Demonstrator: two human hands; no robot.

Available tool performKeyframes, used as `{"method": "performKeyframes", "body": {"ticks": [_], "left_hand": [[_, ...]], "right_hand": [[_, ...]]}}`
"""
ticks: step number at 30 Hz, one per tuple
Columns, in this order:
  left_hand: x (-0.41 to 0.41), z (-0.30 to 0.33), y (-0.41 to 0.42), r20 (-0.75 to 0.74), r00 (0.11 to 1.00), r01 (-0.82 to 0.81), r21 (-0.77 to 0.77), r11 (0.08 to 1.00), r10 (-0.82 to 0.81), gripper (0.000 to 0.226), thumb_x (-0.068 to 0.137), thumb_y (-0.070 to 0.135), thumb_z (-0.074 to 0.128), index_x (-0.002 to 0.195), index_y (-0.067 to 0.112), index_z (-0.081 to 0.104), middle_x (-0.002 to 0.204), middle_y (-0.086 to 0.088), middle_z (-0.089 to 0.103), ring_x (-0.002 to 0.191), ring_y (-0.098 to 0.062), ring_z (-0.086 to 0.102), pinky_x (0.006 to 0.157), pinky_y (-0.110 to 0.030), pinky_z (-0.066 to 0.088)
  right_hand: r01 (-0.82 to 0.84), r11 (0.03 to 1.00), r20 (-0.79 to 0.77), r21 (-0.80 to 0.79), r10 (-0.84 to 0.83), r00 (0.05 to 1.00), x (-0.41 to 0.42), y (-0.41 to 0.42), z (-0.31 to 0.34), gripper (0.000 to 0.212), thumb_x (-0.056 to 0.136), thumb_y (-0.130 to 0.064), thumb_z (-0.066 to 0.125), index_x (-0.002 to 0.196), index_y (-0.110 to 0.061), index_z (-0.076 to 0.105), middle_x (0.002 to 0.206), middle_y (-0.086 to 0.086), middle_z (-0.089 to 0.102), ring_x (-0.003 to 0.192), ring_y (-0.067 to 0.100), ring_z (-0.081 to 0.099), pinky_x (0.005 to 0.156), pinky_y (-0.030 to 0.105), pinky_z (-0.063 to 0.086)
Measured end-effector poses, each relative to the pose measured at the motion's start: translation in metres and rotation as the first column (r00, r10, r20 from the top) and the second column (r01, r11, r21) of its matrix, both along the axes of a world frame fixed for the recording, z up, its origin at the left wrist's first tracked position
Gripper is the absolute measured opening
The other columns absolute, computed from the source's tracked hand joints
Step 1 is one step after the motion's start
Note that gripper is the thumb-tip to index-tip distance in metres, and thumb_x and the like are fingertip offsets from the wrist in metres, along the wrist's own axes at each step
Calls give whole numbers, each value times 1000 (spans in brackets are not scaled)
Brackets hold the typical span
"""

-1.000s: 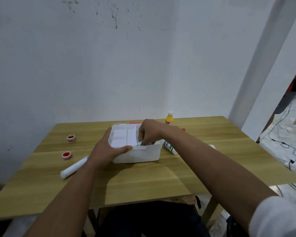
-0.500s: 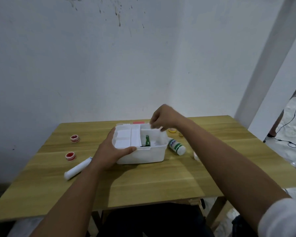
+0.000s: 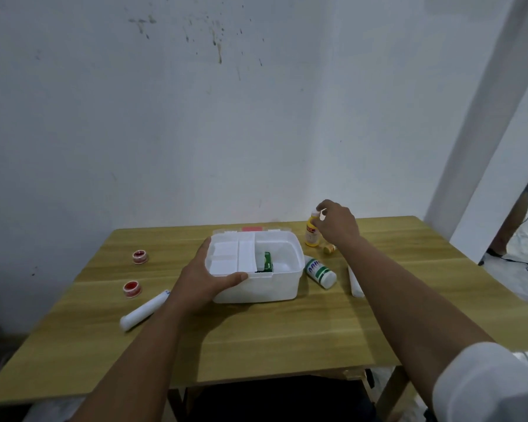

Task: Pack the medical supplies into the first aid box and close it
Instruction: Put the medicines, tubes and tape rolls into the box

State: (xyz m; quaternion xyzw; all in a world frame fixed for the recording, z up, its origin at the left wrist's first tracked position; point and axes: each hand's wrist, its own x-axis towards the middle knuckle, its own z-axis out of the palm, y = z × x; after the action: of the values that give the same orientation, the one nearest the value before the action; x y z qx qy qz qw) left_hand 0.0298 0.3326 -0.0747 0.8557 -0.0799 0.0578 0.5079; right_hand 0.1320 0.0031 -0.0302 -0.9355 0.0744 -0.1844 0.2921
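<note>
The right hand [image 3: 337,222] sits right of centre in the frame, its fingers [image 3: 320,215] pinched on the white cap of the yellow bottle [image 3: 311,234], which stands upright on the counter [image 3: 256,336] just right of the first aid box [image 3: 256,286]. The left hand [image 3: 203,283] grips the box's near left corner, thumb hooked over the rim and fingers wrapped along the left wall. Half a second ago the right hand hovered over the box's far right rim; it has since moved right to the bottle. The box is open, with a white divided tray [image 3: 230,254] in its left half and a green packet [image 3: 267,261] standing in the right compartment. A green-and-white bottle [image 3: 319,271] lies on its side just right of the box.
</note>
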Motion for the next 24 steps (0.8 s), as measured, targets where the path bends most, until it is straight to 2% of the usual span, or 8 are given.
{"method": "performKeyframes", "body": {"ticks": [4, 9, 11, 13, 15, 17, 20, 24], "left_hand": [[0, 0, 0, -8, 1000, 3, -9, 1000, -3, 108, 64, 59, 90, 153, 46, 31, 134, 24, 50, 121, -8, 50, 75, -19, 45], [-1, 2, 1, -6, 1000, -6, -6, 1000, 6, 112, 60, 64, 90, 154, 46, 32, 139, 22, 53, 124, -9, 52, 78, -19, 46], [-2, 2, 1, -5, 1000, -1, 1, 1000, 1, 112, 61, 64, 90, 154, 45, 32, 140, 21, 53, 123, -8, 51, 78, -19, 46], [-2, 1, 1, -2, 1000, 5, 8, 1000, -5, 110, 62, 63, 90, 154, 45, 32, 141, 20, 53, 123, -9, 51, 78, -19, 46], [-1, 0, 1, -12, 1000, 11, 0, 1000, -11, 110, 62, 63, 90, 154, 45, 32, 140, 20, 53, 124, -10, 51, 79, -20, 47], [-1, 0, 0, -9, 1000, 1, 3, 1000, -1, 110, 63, 60, 90, 155, 45, 31, 137, 22, 52, 123, -9, 51, 77, -19, 45], [-1, 1, 0, -4, 1000, 1, 6, 1000, -1, 108, 64, 59, 90, 154, 45, 31, 134, 22, 51, 121, -10, 50, 76, -20, 46], [1, -2, 1, -13, 1000, 0, 10, 1000, 0, 111, 61, 63, 90, 154, 46, 31, 136, 20, 50, 123, -12, 51, 82, -27, 50]], "right_hand": [[22, 999, 28, 41, -23, 999, -2, -3, -1, 32, 85, -32, 75, 113, -20, 63, 112, 3, 72, 97, 24, 66, 74, 32, 47], [-33, 998, -52, 47, 35, 998, 1, 1, -8, 53, 83, -31, 77, 130, -31, 52, 120, 0, 68, 105, 27, 65, 77, 35, 48], [-12, 1000, -43, 22, 13, 999, 3, 3, -13, 43, 86, -29, 69, 125, -34, 53, 110, 2, 70, 97, 28, 66, 70, 34, 48], [12, 1000, 21, 20, -12, 1000, 2, 4, -14, 25, 90, -24, 60, 113, -31, 55, 91, 3, 69, 84, 28, 67, 58, 31, 43], [12, 1000, 64, 17, -13, 998, 0, 3, -12, 14, 91, -22, 57, 104, -27, 55, 82, 5, 68, 77, 29, 66, 55, 31, 42], [-8, 999, 69, 39, 5, 998, -2, 1, -9, 15, 90, -22, 60, 105, -24, 58, 87, 6, 70, 79, 28, 65, 61, 32, 45], [-45, 993, 131, 107, 31, 991, -8, 0, -2, 28, 89, -22, 67, 118, -22, 65, 98, 5, 74, 91, 25, 68, 75, 31, 48], [-134, 987, 254, 86, 108, 961, -14, 7, 35, 31, 89, -25, 70, 118, -16, 76, 113, 3, 77, 103, 17, 71, 87, 22, 49]]}}
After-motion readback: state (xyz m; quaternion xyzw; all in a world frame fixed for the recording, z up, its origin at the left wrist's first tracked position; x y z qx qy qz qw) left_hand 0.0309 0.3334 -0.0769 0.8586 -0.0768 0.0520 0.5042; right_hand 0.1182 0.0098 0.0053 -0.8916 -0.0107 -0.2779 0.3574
